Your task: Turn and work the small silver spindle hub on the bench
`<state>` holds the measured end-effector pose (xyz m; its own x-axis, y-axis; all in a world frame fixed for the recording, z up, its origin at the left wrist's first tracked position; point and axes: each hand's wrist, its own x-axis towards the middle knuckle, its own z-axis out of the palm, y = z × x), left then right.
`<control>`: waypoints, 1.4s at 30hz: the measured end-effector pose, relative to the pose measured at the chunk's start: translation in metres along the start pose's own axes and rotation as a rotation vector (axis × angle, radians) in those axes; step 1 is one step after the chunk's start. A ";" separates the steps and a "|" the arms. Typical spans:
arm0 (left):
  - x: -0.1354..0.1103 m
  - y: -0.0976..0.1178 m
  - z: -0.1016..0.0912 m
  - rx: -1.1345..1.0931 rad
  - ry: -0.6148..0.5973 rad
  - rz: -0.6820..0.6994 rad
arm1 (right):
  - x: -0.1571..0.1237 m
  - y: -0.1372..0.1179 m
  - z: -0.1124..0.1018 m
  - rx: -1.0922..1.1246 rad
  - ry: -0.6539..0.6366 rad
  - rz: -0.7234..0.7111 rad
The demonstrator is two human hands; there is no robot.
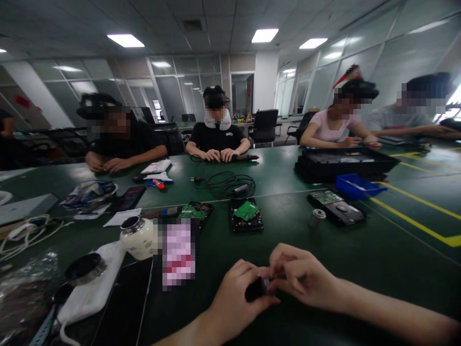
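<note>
Just above the table's near edge, my left hand point(236, 300) is closed around a small dark, blocky object point(255, 290) with a greyish end. Its exact kind cannot be made out, since fingers cover much of it. My right hand point(306, 276) meets it from the right, thumb and fingertips pinched at the greyish end. Both hands are close together, fingertips nearly touching. Beyond them lies a black hard drive point(247, 223) with a green circuit board point(246, 210) on top. A small metal cylinder point(317, 217) stands farther right, beside another opened drive point(338, 207).
Left of my hands are a cream jar point(139, 235), a dark tablet or phone point(126, 302), a white pad point(97, 281) and a plastic bag point(30, 298). Coiled black cable point(230, 182), a blue tray point(358, 186) and black trays point(345, 161) lie farther back. Several people sit around the table.
</note>
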<state>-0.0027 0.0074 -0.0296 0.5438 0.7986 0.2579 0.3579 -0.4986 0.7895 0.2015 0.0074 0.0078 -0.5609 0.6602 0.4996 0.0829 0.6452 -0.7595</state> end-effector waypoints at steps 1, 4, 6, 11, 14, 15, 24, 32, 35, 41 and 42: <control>0.000 0.000 0.000 0.004 0.001 -0.004 | 0.000 0.001 0.000 -0.003 0.004 -0.002; -0.001 -0.002 0.000 0.013 0.005 -0.009 | 0.000 0.002 0.000 -0.032 -0.014 -0.007; -0.001 -0.002 0.001 0.010 0.006 -0.005 | 0.002 0.001 0.000 -0.055 -0.046 0.006; 0.000 -0.001 0.000 0.002 0.003 0.024 | 0.005 -0.005 -0.008 -0.026 -0.065 0.053; 0.001 0.000 -0.001 0.004 -0.009 0.013 | 0.006 -0.010 -0.017 0.013 -0.005 0.079; 0.001 0.001 -0.001 0.007 -0.010 0.007 | 0.005 -0.010 -0.019 0.025 0.009 0.086; 0.000 -0.001 -0.001 0.019 -0.009 0.005 | 0.008 -0.001 -0.003 -0.024 -0.065 0.085; 0.002 0.002 -0.003 0.004 -0.031 0.000 | -0.002 0.007 -0.045 -0.090 0.100 0.094; 0.002 0.003 -0.003 0.004 -0.038 -0.009 | -0.024 0.037 -0.049 -0.135 -0.004 0.187; 0.002 0.005 -0.004 0.013 -0.044 -0.024 | -0.043 0.064 -0.041 -0.139 0.014 0.228; 0.002 0.005 -0.004 0.017 -0.044 -0.027 | -0.042 0.063 -0.041 -0.142 0.006 0.222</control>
<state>-0.0027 0.0077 -0.0233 0.5666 0.7964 0.2114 0.3853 -0.4828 0.7864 0.2640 0.0357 -0.0438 -0.5108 0.7938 0.3302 0.3186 0.5315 -0.7848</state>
